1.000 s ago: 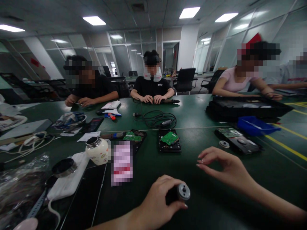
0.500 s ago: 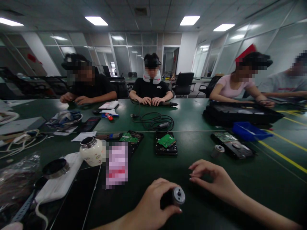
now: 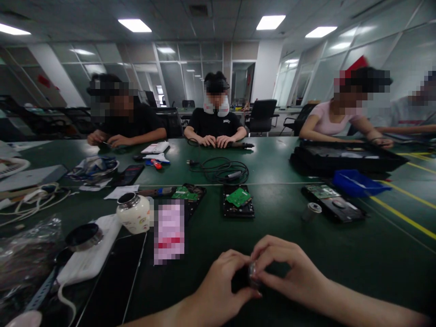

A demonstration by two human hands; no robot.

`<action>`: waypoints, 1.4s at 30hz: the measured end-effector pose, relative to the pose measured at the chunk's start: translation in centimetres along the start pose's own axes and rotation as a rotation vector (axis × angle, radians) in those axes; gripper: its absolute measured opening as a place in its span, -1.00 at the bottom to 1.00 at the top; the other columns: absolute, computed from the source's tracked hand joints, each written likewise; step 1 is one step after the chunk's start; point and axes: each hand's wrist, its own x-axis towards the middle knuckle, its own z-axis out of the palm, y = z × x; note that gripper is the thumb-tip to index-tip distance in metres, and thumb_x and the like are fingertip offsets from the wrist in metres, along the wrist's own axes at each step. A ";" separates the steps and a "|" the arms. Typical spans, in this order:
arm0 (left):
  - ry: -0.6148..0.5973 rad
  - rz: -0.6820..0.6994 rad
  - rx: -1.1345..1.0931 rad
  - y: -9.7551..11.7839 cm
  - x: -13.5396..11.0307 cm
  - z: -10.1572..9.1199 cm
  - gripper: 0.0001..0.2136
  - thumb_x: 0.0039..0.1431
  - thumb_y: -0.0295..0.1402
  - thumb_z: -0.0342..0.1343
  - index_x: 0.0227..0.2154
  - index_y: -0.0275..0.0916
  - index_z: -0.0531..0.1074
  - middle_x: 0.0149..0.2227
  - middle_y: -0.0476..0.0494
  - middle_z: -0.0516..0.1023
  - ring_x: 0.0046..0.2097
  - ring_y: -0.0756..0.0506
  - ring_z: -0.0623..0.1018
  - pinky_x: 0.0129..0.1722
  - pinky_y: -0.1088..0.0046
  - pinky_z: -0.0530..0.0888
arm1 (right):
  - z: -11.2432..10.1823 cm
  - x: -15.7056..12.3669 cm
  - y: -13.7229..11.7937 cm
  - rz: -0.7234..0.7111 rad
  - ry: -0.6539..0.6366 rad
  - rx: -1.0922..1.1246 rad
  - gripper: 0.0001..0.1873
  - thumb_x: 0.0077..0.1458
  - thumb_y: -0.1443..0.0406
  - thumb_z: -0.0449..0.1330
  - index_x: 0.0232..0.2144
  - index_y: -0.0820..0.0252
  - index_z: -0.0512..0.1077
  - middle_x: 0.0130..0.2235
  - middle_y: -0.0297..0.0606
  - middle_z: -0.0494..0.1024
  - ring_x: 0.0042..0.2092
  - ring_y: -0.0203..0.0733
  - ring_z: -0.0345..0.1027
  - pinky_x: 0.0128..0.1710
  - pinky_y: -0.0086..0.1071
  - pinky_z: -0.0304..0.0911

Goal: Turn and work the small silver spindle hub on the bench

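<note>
Low in the middle of the view, my left hand [image 3: 221, 284] is closed around a small cylindrical motor [image 3: 252, 271], a metal can held between thumb and fingers. My right hand [image 3: 289, 263] meets it from the other side, fingertips and thumb pinched at the motor's end. Fingers cover most of the motor, so its end face is hidden. Another metal cylinder [image 3: 312, 211] of like shape stands on the green table [image 3: 275, 213], beyond my right hand. Beside it lies an opened hard drive [image 3: 335, 204].
Two more hard drives, one with a loose green circuit board [image 3: 238, 196], lie ahead. To the left are a cream jar [image 3: 134, 215], a pink packet [image 3: 169, 231] and a large phone [image 3: 114, 277]. A blue bin [image 3: 357, 183] and black tray [image 3: 347, 159] stand right. Co-workers sit opposite.
My right hand has moved left and down from a spot apart, its fingers closing on the motor's end. My left hand keeps its hold in nearly the same place.
</note>
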 end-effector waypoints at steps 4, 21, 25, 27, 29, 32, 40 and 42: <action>-0.001 0.007 0.000 0.0 0.0 0.0 -0.70 -0.06 -0.45 0.39 -0.21 -0.22 0.51 -0.19 -0.10 0.54 -0.12 -0.14 0.51 -0.08 0.35 0.44 | 0.4 0.0 0.1 0.040 0.010 0.024 -0.96 0.04 0.39 0.31 -0.42 0.17 0.55 -0.31 -0.26 0.53 -0.31 -0.29 0.46 -0.33 -0.45 0.41; -0.033 -0.005 0.030 0.7 0.1 -0.4 -0.57 -0.07 -0.45 0.41 -0.09 -0.09 0.51 -0.12 -0.05 0.56 -0.06 -0.14 0.50 0.00 0.34 0.40 | -5.5 -0.6 1.7 0.030 0.257 -0.179 -0.93 0.00 0.34 0.35 -0.44 0.17 0.50 -0.25 -0.19 0.56 -0.20 -0.14 0.48 -0.21 -0.31 0.44; -0.033 -0.028 0.031 0.8 0.0 -0.5 -0.57 -0.07 -0.43 0.41 -0.08 -0.09 0.51 -0.11 -0.07 0.55 -0.06 -0.14 0.50 0.00 0.34 0.40 | -6.9 -2.8 6.1 0.249 0.178 -0.190 -0.77 0.05 0.16 0.32 -0.33 0.22 0.53 -0.16 -0.10 0.55 -0.18 -0.09 0.49 -0.25 -0.29 0.50; -0.034 -0.023 0.029 0.8 0.0 -0.5 -0.57 -0.07 -0.42 0.41 -0.08 -0.09 0.51 -0.11 -0.07 0.55 -0.05 -0.14 0.50 0.01 0.34 0.40 | -6.8 -3.8 7.6 0.307 0.140 -0.190 -0.73 0.07 0.13 0.30 -0.35 0.25 0.53 -0.18 -0.09 0.55 -0.20 -0.10 0.50 -0.26 -0.30 0.50; -0.033 -0.015 0.027 0.9 -0.1 -0.5 -0.57 -0.07 -0.42 0.41 -0.08 -0.10 0.51 -0.11 -0.07 0.55 -0.05 -0.14 0.50 0.01 0.34 0.40 | -6.6 -4.0 7.8 0.308 0.142 -0.210 -0.75 0.08 0.15 0.29 -0.38 0.26 0.52 -0.20 -0.08 0.55 -0.22 -0.11 0.50 -0.25 -0.29 0.49; -0.027 -0.016 0.031 0.9 -0.1 -0.5 -0.57 -0.07 -0.43 0.41 -0.09 -0.10 0.51 -0.11 -0.07 0.55 -0.06 -0.14 0.51 0.00 0.33 0.41 | -6.2 -3.1 5.6 0.211 0.191 -0.223 -0.83 0.08 0.22 0.31 -0.42 0.22 0.50 -0.23 -0.11 0.55 -0.18 -0.10 0.48 -0.19 -0.26 0.46; 0.007 -0.007 0.033 0.2 0.0 0.0 -0.62 -0.09 -0.46 0.41 -0.15 -0.17 0.52 -0.17 -0.08 0.55 -0.11 -0.14 0.51 -0.06 0.34 0.42 | -1.2 -0.4 -0.9 -0.094 -0.002 0.021 -0.87 0.07 0.48 0.27 -0.40 0.17 0.53 -0.26 -0.23 0.55 -0.24 -0.28 0.49 -0.22 -0.44 0.43; 0.012 0.003 0.029 -0.1 0.0 0.1 -0.66 -0.08 -0.46 0.41 -0.19 -0.19 0.52 -0.20 -0.07 0.54 -0.14 -0.13 0.51 -0.09 0.36 0.43 | -0.2 -0.4 -0.6 -0.090 -0.027 0.027 -0.86 0.06 0.50 0.26 -0.40 0.18 0.54 -0.26 -0.23 0.54 -0.24 -0.29 0.49 -0.22 -0.45 0.41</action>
